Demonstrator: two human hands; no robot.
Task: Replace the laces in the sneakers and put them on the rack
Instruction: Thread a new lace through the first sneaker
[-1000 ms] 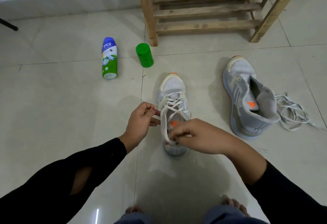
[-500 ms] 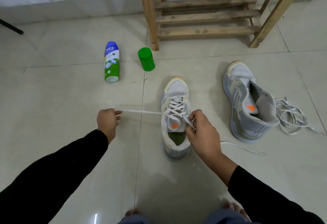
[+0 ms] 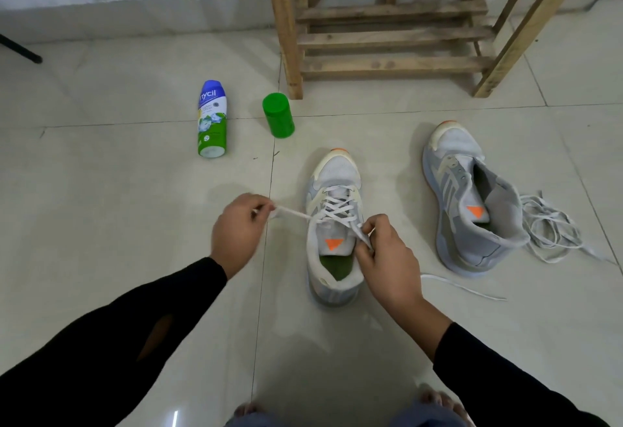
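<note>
**Both hands on the lace of the near sneaker**

The left hand has its fingers curled, pinching one end of the white lace and holding it out taut to the left of the shoe. The right hand is closed too, pinching the other strand just at the top eyelets, beside the tongue with its orange triangle. Both arms are in black sleeves.

The lace runs criss-cross up the near sneaker, which stands upright on the tiled floor, toe pointing away, green insole showing in its opening. A lace tail lies on the tiles just right of the right wrist.

The second sneaker stands to the right, apart from the first, its eyelets bare and its tongue pulled open. A loose lace lies in a tangled heap against its right side.

Beyond the shoes stands the wooden rack, its slatted shelves holding no shoes. Left of its front leg, a green cap and a blue-and-green powder bottle sit on the floor
</note>
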